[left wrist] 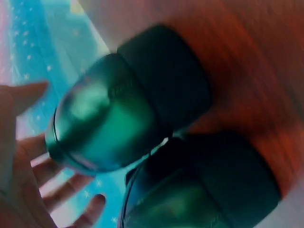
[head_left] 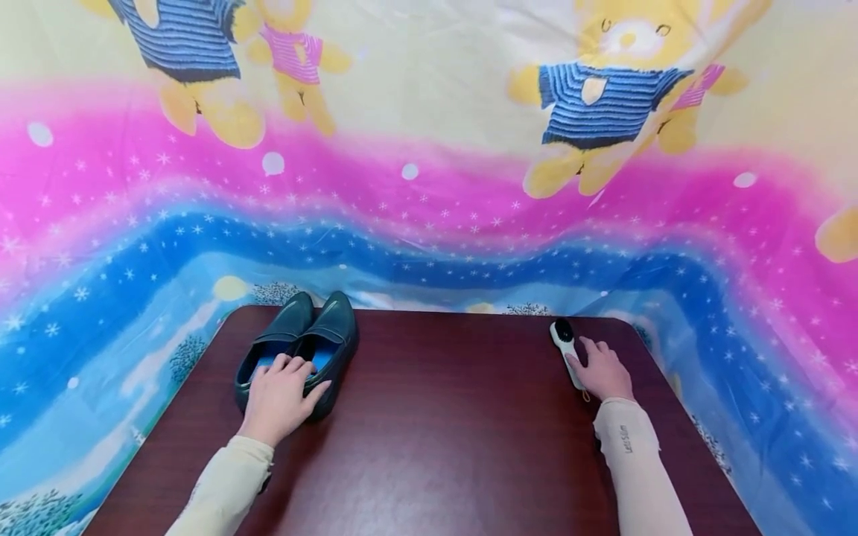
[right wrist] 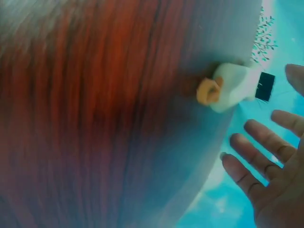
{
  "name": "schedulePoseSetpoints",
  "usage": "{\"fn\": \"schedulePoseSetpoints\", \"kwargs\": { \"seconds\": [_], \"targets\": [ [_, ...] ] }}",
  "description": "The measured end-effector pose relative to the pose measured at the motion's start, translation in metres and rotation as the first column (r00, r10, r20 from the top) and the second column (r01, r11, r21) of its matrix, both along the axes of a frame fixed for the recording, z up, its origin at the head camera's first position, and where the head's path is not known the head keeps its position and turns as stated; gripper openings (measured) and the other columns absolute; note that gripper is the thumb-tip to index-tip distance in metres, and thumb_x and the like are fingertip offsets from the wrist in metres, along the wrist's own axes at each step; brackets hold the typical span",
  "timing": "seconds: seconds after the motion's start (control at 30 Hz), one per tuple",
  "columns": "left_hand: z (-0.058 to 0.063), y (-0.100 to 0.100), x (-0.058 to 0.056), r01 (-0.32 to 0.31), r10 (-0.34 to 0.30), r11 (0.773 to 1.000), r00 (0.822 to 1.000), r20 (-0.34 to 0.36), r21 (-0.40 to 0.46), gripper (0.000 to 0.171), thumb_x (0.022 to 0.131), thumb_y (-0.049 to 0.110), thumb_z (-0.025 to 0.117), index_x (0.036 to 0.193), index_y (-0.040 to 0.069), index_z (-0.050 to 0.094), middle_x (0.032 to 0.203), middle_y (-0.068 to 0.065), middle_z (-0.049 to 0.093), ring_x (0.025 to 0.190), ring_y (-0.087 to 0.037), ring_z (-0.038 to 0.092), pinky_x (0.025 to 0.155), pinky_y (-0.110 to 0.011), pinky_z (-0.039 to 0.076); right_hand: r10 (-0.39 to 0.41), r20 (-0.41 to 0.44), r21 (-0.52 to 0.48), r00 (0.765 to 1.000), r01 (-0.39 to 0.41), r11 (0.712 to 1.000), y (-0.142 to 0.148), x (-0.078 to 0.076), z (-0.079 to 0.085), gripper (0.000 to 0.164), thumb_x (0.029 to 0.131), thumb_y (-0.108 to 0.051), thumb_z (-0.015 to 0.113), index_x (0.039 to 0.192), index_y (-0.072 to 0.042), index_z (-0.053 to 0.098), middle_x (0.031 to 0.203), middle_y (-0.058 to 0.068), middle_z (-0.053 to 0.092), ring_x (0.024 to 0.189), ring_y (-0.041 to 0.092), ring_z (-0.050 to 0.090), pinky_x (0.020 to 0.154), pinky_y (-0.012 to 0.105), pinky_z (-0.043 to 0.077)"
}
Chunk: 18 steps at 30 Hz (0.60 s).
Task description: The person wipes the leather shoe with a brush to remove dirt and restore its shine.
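Note:
A pair of dark green loafers with blue insoles stands side by side at the table's far left, toes pointing away. In the head view my left hand (head_left: 279, 398) is above the heels of the left loafer (head_left: 284, 320) and right loafer (head_left: 335, 321). The left wrist view shows its fingers spread behind a loafer heel (left wrist: 104, 118), apart from one another; contact is unclear. A white-handled shoe brush (head_left: 570, 362) with black bristles and an orange loop lies at the far right. My right hand (head_left: 603, 371) is just right of its handle, fingers extended, holding nothing.
The dark reddish-brown table (head_left: 436, 417) has rounded far corners. Behind and around it hangs a cloth (head_left: 415, 216) printed with bears and snowflakes, close to the table's far and side edges.

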<state>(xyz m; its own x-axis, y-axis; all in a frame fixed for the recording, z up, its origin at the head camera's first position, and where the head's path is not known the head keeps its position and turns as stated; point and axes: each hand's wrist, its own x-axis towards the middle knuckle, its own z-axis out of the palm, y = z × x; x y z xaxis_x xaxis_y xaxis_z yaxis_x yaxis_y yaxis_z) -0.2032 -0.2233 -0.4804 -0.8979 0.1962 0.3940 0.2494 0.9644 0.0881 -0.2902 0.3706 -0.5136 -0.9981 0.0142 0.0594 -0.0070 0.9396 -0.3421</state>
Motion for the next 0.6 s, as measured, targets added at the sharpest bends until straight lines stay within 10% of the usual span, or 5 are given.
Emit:
{"fn": "schedulePoseSetpoints", "kwargs": {
  "seconds": [0.6],
  "targets": [
    [-0.012,0.005,0.000,0.079,-0.077,0.981,0.997,-0.016,0.179,0.028,0.091,0.016,0.081,0.114,0.002,0.074,0.105,-0.012,0.069,0.097,-0.028,0.061,0.082,-0.048,0.061,-0.050,0.078,-0.025,0.996,0.052,0.998,-0.015,-0.017,-0.015,0.061,0.100,-0.020,0.062,0.146,0.016,0.042,0.124,0.040,0.046,0.096,0.048,0.059,0.084,0.062,0.050]
  ]
}}
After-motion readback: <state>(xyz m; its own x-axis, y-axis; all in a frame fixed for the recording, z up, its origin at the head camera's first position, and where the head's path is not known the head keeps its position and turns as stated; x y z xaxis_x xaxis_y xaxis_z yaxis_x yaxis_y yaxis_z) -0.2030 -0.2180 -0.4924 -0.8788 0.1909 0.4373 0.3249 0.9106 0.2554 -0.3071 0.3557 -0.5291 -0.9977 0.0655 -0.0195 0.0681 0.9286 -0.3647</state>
